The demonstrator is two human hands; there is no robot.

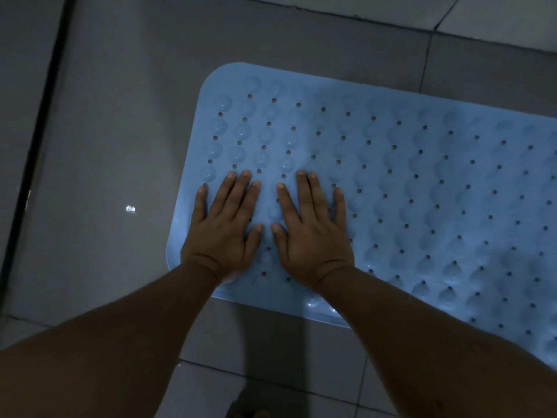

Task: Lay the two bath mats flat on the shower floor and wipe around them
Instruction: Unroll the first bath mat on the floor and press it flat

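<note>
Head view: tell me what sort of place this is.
Probably a bathroom or shower floor. A blue bath mat with drain holes and suction cups lies on glossy grey floor tiles, and both hands press it flat.

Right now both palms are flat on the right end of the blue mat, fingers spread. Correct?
Not quite. The head view shows the left hand and right hand flat, fingers spread, on the left end of the blue mat, near its rounded corner.
</note>
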